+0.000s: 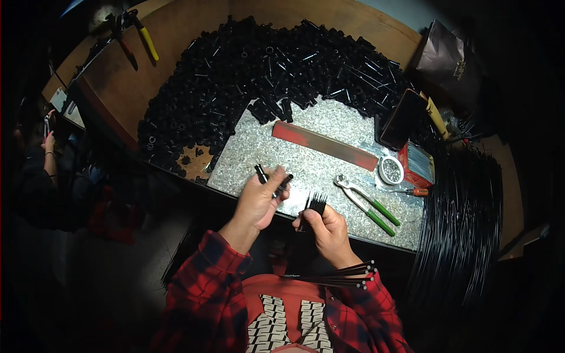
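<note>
My left hand (263,202) is closed round black tubular plastic parts (260,173), their ends sticking out above the thumb and past the fingers. Just to the right, my right hand (331,230) grips a bundle of thin black rods (316,203) between thumb and fingers, the tips standing up. Below that hand, several black rods with pale round ends (353,277) lie across my right forearm; whether they belong to the same bundle I cannot tell. Both hands are over the near edge of the speckled stone slab (247,147), a small gap between them.
A large heap of black plastic parts (235,76) covers the back. On the slab lie a red-brown bar (323,145), green-handled pincers (384,223), a white cup (391,170), a red box (416,165) and an orange-handled screwdriver (419,192). Long black rods (459,217) hang at right. Another person (50,153) works far left.
</note>
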Motion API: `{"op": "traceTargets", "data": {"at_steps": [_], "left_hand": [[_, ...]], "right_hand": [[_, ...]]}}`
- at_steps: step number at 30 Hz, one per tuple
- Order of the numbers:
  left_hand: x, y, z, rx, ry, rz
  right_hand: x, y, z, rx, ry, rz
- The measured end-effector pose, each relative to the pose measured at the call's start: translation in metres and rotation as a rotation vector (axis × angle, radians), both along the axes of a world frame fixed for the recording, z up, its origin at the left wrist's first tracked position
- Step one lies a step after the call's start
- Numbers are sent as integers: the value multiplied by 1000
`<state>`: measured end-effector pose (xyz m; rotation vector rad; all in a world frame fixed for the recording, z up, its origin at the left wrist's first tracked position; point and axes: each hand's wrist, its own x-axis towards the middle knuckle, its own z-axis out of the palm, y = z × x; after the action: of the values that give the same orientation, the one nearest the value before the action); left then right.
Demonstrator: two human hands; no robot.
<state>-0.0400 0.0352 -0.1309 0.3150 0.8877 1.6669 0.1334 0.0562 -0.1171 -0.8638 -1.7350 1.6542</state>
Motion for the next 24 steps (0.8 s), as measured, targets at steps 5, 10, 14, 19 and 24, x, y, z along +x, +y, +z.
{"op": "traceTargets", "data": {"at_steps": [5, 10, 14, 19, 24], "left_hand": [[17, -10, -7, 65, 87, -74], [20, -21, -1, 92, 180, -163], [15, -32, -2, 132, 399, -246], [17, -44, 11, 122, 451, -267], [8, -48, -1, 86, 512, -173]], "right_hand": [[-3, -3, 1, -51, 112, 7], [0, -2, -2, -42, 132, -11], [1, -1, -3, 6, 80, -28], [2, 1, -5, 15, 68, -75], [-2, -3, 0, 2, 49, -35]]}}
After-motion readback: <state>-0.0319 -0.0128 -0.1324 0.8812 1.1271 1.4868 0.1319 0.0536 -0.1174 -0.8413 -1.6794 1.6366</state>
